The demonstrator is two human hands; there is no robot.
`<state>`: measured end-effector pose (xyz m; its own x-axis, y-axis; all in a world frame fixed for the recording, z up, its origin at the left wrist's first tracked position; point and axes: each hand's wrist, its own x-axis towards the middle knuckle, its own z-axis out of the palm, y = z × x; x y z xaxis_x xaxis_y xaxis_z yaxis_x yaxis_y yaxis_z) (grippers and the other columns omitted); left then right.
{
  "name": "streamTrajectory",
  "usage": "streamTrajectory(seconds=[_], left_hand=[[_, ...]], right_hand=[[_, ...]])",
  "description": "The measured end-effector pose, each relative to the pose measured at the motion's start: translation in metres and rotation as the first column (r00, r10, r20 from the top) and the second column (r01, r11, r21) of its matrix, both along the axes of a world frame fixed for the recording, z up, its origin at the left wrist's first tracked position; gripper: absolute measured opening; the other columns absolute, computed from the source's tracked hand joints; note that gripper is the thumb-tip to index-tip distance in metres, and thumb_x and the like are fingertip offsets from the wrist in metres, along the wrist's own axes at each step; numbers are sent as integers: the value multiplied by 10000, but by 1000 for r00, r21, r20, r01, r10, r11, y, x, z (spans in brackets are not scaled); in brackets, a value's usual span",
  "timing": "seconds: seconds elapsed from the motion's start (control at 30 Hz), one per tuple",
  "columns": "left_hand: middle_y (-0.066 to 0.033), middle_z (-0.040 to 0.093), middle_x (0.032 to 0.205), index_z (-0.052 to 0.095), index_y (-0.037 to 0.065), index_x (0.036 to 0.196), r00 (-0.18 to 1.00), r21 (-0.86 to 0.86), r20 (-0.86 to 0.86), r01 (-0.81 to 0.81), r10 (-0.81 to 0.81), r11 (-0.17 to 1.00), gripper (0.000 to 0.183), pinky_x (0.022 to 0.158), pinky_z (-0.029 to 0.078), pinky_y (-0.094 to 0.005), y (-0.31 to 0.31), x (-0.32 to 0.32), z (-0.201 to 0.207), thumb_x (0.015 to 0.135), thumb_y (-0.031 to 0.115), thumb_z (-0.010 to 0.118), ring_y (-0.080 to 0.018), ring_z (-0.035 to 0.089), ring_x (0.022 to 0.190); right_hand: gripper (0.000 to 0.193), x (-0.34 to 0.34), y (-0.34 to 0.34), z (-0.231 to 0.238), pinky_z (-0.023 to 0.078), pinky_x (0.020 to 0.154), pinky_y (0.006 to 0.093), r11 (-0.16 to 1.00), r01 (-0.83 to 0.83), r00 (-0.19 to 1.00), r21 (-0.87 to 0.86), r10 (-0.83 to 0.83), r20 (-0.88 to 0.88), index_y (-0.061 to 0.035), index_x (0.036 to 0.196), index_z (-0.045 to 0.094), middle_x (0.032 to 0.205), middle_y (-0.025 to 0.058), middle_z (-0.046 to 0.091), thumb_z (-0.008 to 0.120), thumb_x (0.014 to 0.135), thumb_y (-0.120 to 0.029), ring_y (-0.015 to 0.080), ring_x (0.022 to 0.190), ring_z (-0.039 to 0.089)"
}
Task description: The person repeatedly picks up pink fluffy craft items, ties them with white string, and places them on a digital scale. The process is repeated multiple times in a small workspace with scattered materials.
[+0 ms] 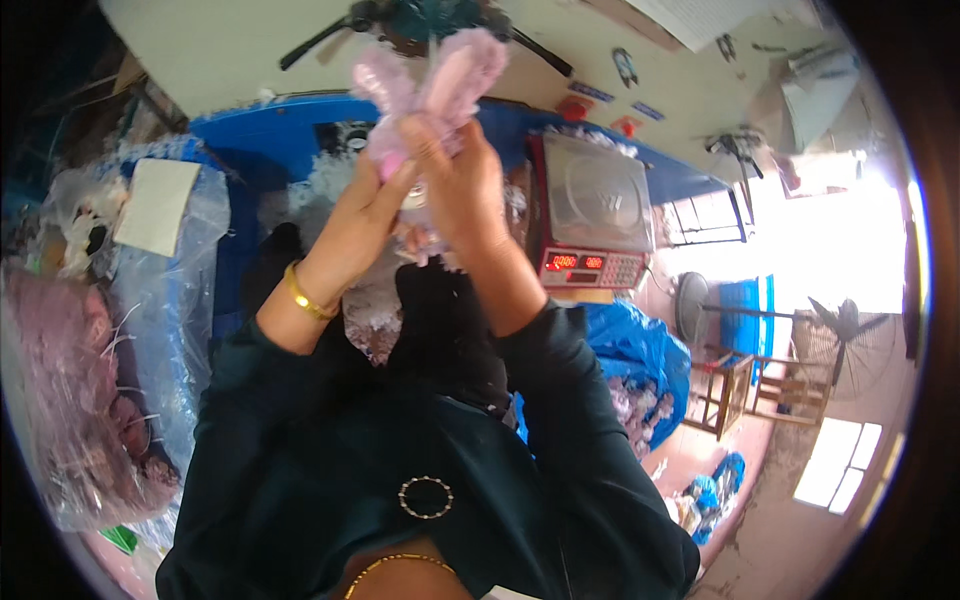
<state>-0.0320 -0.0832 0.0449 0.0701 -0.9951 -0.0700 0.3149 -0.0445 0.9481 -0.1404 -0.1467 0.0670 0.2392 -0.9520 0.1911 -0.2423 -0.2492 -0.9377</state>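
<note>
A lilac plush rabbit toy (463, 78) with two long upright ears is held up in front of me, before the dark machine head (425, 22). Closed around its left side is my left hand (352, 222), a gold bangle at the wrist. My right hand (466, 190) grips the other side, its thumb pressed on the plush below the ears. A spot of brighter pink and a small pale round part show between the hands. My fingers cover most of the body. Whether the ears touch the machine, I cannot tell.
White fluffy stuffing (375, 305) lies below my hands. To the right stands a red weighing scale (595, 200), above a blue bag (640, 350) of lilac plush pieces. Clear plastic bags (75, 390) of plush lie at left. Farther right are a standing fan (840, 335) and wooden stools (722, 395).
</note>
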Motion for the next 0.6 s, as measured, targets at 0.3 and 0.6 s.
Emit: streamTrajectory(seconds=[0.3, 0.6], left_hand=[[-195, 516, 1190, 226, 32, 1415, 944, -64, -190, 262, -269, 963, 519, 710, 539, -311, 39, -24, -18, 1015, 334, 358, -227, 635, 841], [-158, 538, 1244, 459, 33, 1277, 899, 143, -29, 437, -437, 888, 496, 870, 499, -342, 54, -3, -43, 983, 430, 413, -240, 595, 1055]], right_hand=[[871, -80, 26, -32, 450, 937, 375, 948, -313, 949, -64, 315, 22, -14, 1257, 464, 1123, 190, 595, 882, 564, -335, 306, 1060, 580], [799, -292, -153, -115, 469, 902, 354, 917, 266, 898, 298, -123, -423, 108, 1234, 456, 1089, 204, 627, 777, 718, -411, 242, 1047, 594]])
